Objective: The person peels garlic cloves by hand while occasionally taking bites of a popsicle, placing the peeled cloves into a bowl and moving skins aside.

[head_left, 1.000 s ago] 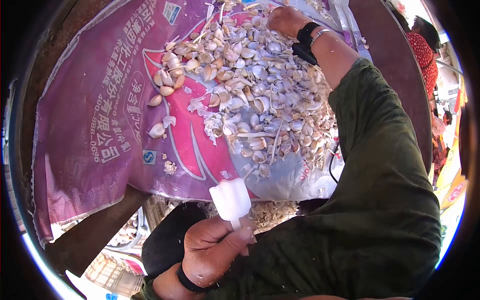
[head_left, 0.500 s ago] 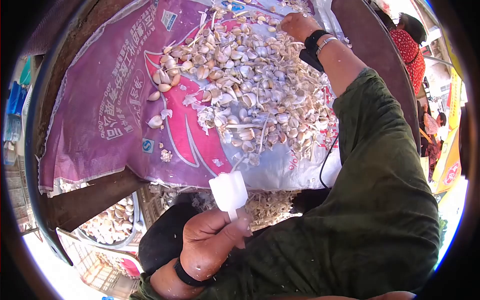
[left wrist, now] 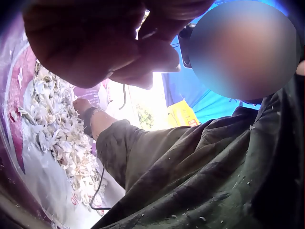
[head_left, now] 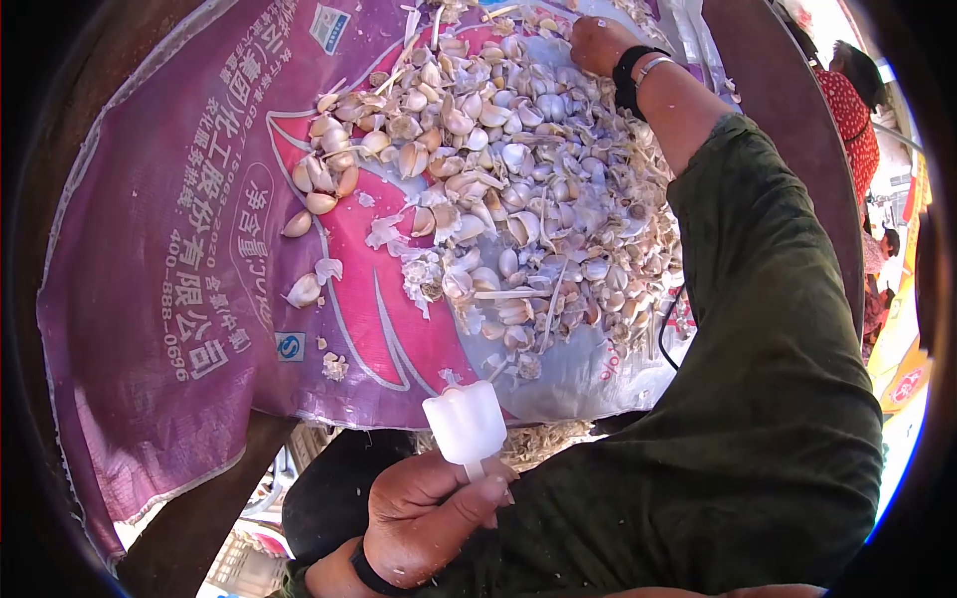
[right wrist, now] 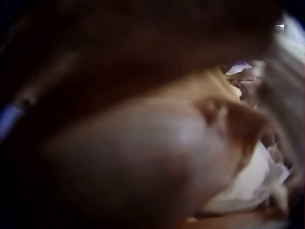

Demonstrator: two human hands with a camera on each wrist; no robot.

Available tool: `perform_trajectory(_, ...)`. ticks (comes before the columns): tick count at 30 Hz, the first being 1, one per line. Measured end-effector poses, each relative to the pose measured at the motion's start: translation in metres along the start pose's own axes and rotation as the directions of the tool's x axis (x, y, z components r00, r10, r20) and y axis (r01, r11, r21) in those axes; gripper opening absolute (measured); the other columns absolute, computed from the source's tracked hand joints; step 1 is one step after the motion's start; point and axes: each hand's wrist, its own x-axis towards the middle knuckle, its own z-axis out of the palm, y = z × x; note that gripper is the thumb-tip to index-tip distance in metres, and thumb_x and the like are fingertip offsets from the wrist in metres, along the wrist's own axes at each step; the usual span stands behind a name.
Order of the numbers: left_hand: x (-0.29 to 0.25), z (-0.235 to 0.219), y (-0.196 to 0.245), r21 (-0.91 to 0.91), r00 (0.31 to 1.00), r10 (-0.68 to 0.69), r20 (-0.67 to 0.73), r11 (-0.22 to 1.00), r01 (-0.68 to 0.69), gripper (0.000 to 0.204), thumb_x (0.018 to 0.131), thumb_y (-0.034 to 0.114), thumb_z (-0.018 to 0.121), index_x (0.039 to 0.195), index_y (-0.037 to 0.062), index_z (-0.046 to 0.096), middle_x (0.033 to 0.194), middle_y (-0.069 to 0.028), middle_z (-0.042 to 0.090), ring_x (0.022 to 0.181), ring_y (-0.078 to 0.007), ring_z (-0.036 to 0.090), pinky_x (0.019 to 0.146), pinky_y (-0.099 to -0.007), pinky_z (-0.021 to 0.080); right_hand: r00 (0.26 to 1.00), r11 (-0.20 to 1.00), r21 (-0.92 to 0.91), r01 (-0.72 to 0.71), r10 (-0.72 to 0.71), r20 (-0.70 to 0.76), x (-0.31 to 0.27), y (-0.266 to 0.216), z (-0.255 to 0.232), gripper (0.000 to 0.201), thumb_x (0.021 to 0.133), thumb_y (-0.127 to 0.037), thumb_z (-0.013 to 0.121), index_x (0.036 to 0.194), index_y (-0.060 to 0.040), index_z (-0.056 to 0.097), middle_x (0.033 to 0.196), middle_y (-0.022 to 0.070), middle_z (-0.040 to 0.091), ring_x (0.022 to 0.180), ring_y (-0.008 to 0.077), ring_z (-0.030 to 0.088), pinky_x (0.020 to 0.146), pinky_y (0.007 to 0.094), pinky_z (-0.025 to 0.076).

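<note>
My left hand (head_left: 424, 523) pinches the narrow stem of a white paddle-shaped tool (head_left: 467, 427) between thumb and fingers, just before the near edge of the sack. Its head points up, overexposed. My right hand (head_left: 598, 46) reaches to the far side of a heap of garlic cloves (head_left: 518, 194), back upward, with its fingertips hidden. In the right wrist view, a large blurred pale shape (right wrist: 138, 138) lies right under the dark hand; I cannot tell whether the fingers hold it. Fingers of the left hand (left wrist: 100, 43) hang dark across the top of the left wrist view.
The heap lies on a purple printed sack (head_left: 140, 259) over a table. Several stray cloves (head_left: 302, 290) lie left of it, among papery skins. A black cord (head_left: 666, 339) hangs at the near right edge. A person in red (head_left: 847, 120) is beyond, at the right.
The head view has tilted and swung back. My right hand has shifted to the right along the far side of the heap. The left hand keeps its hold on the white tool.
</note>
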Motion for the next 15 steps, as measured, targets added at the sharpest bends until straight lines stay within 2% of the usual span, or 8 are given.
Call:
perform_trajectory(2,0.004,0.001,0.009,0.048,0.999,0.038,0.006,0.998,-0.038,0.014,0.091,0.008,0.063,0.099,-0.0032,0.068,0.082,-0.0060,0.066,0.066,-0.0091,0.058,0.060,-0.0218,0.046,1.000,0.996,-0.082,0.019,-0.018,0.008,0.010,0.009,0.007,0.032,0.083,-0.019,0.057,0.114,-0.0173,0.066,0.119,0.0106,0.064,0.106,0.0300,0.063,0.088,0.0396,0.052)
perform_trajectory(4,0.006,0.002,0.014,0.100,0.998,0.060,0.014,0.993,-0.062,0.015,0.092,0.010,0.061,0.098,-0.0031,0.067,0.081,-0.0061,0.065,0.066,-0.0100,0.057,0.061,-0.0216,0.045,0.917,0.973,-0.187,0.136,-0.195,-0.348,-0.002,0.013,-0.005,0.029,0.087,-0.023,0.057,0.113,-0.0176,0.067,0.128,0.0057,0.059,0.108,0.0262,0.062,0.090,0.0365,0.052)
perform_trajectory(5,0.008,0.002,0.015,0.088,0.998,0.061,0.001,0.994,-0.060,0.014,0.091,0.009,0.062,0.097,-0.0031,0.067,0.081,-0.0060,0.065,0.065,-0.0098,0.057,0.060,-0.0215,0.045,0.944,0.907,0.393,-0.152,0.251,-0.212,-0.007,-0.009,-0.030,0.029,0.086,-0.014,0.059,0.113,-0.0187,0.068,0.134,0.0007,0.055,0.115,0.0227,0.059,0.093,0.0331,0.052)
perform_trajectory(6,0.008,0.003,0.016,0.076,0.998,0.061,-0.012,0.995,-0.060,0.013,0.090,0.008,0.062,0.095,-0.0031,0.067,0.081,-0.0059,0.065,0.065,-0.0096,0.057,0.060,-0.0215,0.045,0.946,0.906,0.396,-0.150,0.248,-0.210,0.003,-0.007,-0.022,0.029,0.086,-0.014,0.059,0.113,-0.0187,0.068,0.134,0.0007,0.055,0.115,0.0227,0.059,0.093,0.0331,0.052)
perform_trajectory(9,0.010,0.002,0.019,0.045,0.999,0.038,-0.011,0.998,-0.038,0.014,0.093,0.009,0.061,0.096,-0.0039,0.067,0.080,-0.0056,0.065,0.066,-0.0084,0.056,0.061,-0.0210,0.045,0.929,0.915,-0.338,0.220,-0.302,-0.215,0.023,-0.007,-0.009,0.031,0.084,-0.013,0.062,0.114,-0.0143,0.068,0.124,0.0061,0.062,0.109,0.0213,0.062,0.091,0.0340,0.053)
perform_trajectory(10,0.010,0.002,0.020,0.044,0.999,0.033,-0.020,0.999,-0.032,0.014,0.093,0.009,0.061,0.096,-0.0039,0.067,0.080,-0.0056,0.065,0.066,-0.0084,0.056,0.061,-0.0210,0.045,0.927,0.916,-0.332,0.227,-0.308,-0.215,0.032,-0.005,0.000,0.031,0.084,-0.013,0.062,0.114,-0.0143,0.068,0.124,0.0061,0.062,0.109,0.0213,0.062,0.091,0.0340,0.053)
perform_trajectory(12,0.009,0.004,0.021,0.052,0.999,0.025,-0.040,0.998,-0.023,0.011,0.086,0.008,0.065,0.091,-0.0020,0.067,0.078,-0.0057,0.063,0.063,-0.0104,0.056,0.058,-0.0226,0.046,0.789,0.840,-0.402,0.364,-0.508,-0.346,0.036,-0.008,-0.002,0.015,0.077,-0.017,0.058,0.073,-0.0142,0.072,0.086,0.0040,0.068,0.086,0.0215,0.064,0.074,0.0343,0.052)
perform_trajectory(15,0.005,-0.004,0.013,0.076,1.000,0.016,0.023,0.997,-0.018,0.014,0.090,0.005,0.064,0.099,-0.0033,0.068,0.083,-0.0056,0.066,0.068,-0.0080,0.059,0.060,-0.0219,0.047,0.948,0.867,-0.393,0.306,-0.316,0.042,-0.008,-0.035,-0.066,0.019,0.080,-0.017,0.060,0.093,-0.0097,0.071,0.099,0.0105,0.068,0.095,0.0245,0.066,0.081,0.0357,0.053)
